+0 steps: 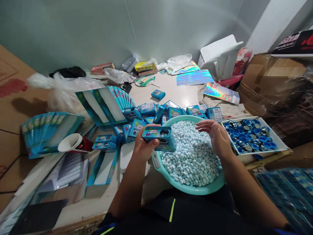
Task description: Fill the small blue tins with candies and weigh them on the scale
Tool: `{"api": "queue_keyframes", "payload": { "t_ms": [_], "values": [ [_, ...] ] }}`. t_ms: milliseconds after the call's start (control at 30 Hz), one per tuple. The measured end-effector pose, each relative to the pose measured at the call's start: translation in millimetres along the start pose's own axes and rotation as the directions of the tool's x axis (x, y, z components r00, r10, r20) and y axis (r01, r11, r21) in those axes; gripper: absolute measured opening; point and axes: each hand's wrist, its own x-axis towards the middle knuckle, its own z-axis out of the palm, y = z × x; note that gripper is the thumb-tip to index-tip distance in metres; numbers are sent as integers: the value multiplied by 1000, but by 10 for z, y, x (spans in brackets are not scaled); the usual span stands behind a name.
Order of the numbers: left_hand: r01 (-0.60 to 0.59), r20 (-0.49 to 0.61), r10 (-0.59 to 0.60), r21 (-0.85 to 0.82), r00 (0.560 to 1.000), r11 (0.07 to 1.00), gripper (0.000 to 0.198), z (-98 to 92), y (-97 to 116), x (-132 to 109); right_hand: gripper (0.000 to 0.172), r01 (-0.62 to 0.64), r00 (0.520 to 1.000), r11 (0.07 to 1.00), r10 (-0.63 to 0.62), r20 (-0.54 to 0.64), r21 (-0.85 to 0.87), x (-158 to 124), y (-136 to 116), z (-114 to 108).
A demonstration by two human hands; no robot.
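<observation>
My left hand (144, 145) is wrapped round a small blue candy box (159, 141), held tilted over the left rim of a turquoise basin (188, 189). A dark round opening shows in the box's top face. Pale blue and white candies (189, 156) fill the basin. Over its right side hovers my right hand (217, 135), fingers stretched to the left and slightly curved, with nothing visible in them. Several more blue candy boxes (174, 112) lie in a heap just behind the basin.
A white tray (281, 143) of blue and silver caps stands right of the basin. At left are fanned printed card sheets (51, 130), a tipped paper cup (73, 142) and a white scale-like device (127, 156). Holographic sheets (194, 77) and a white bin (218, 58) sit behind.
</observation>
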Motion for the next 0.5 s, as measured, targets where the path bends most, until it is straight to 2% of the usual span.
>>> {"api": "queue_keyframes", "payload": {
  "t_ms": [100, 200, 267, 333, 433, 500],
  "values": [
    [-104, -5, 105, 80, 994, 991, 62, -219, 83, -84, 47, 12, 1000, 999, -11, 20, -42, -20, 0, -8],
    [-162, 11, 165, 265, 986, 951, 53, -495, 172, -224, 45, 12, 1000, 995, -10, 17, -103, -44, -13, -9],
    [-103, -8, 116, 403, 993, 909, 48, -711, 194, -334, 40, -11, 1000, 981, 9, -10, -192, -57, -20, -17],
    [-1, -95, 54, 485, 994, 875, 47, -940, 158, -444, 34, -30, 999, 947, 23, -25, -319, -63, -20, -31],
    [171, -284, -37, 461, 958, 871, 51, -1270, 5, -582, 28, -21, 998, 877, 45, 38, -479, -61, 1, -55],
    [258, -363, -113, 383, 925, 887, 56, -1460, -117, -640, 26, -2, 995, 841, 56, 84, -541, -59, 20, -70]
  ]
}}
